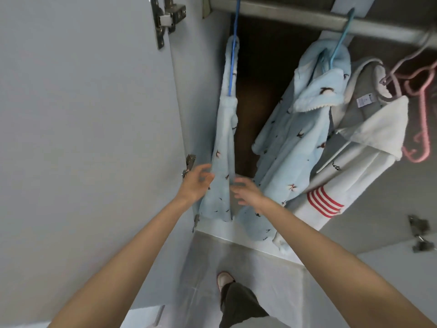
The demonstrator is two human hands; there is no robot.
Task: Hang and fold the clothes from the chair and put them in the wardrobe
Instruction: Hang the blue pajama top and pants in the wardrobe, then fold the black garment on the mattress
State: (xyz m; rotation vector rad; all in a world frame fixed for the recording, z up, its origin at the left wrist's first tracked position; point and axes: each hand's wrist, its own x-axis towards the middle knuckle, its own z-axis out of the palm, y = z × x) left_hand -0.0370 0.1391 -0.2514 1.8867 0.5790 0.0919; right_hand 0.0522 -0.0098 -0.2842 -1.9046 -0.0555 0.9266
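Pale-blue fleece trousers with small dark bird prints [224, 143] hang folded over a thin blue wire hanger [233, 62], hooked on the grey metal rail [307, 18] at the left end of the open light-blue wardrobe [201, 102]. Further right on the same rail hang a matching pale-blue fleece pyjama top [295, 138] on a light-blue plastic hanger [340, 43], then a white and grey hooded fleece with red stripes [369, 138]. Beyond it are empty pink plastic hangers [421, 102].

Both hands are at the lower part of the trousers. The left hand [195, 184] is at their left edge and the right hand [249, 191] at their right edge. The fingers of both are spread and loose and grip nothing. They are blurred, so I cannot tell whether the fingertips touch the fleece or sit just beside it.

My reading is that the hanging step for this garment is at its end: the trousers are on the rail and the hands are either smoothing them or letting go. The chair and any remaining clothes are out of view, so how much is left cannot be judged. The next move probably calls for checking that the trouser legs drape evenly and will not slide off the thin hanger. Then the person would turn away to fetch the next piece, leaving the wardrobe's pale-blue door [82, 114] open.
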